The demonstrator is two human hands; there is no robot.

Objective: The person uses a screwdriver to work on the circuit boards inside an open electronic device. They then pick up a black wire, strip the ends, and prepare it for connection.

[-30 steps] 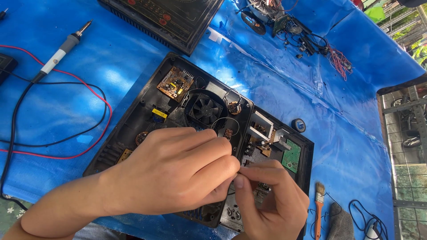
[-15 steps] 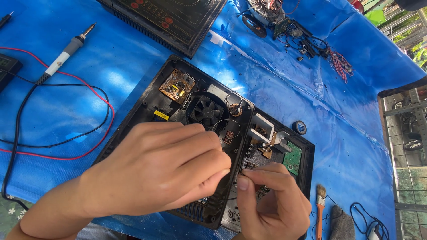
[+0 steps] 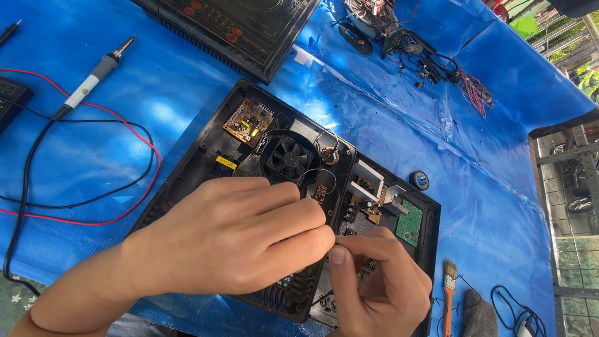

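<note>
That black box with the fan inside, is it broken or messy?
It lies open: the black casing has no lid, so the fan, small brown circuit board and green board show. A tangle of loose wires lies apart on the blue sheet. No damage is visible.

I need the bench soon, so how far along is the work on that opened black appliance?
Done: the black appliance base lies open, its fan and green circuit board exposed. In hand: left hand and right hand pinch something small, hidden by fingers. Left: the black glass top panel lies apart, unfitted.
</note>
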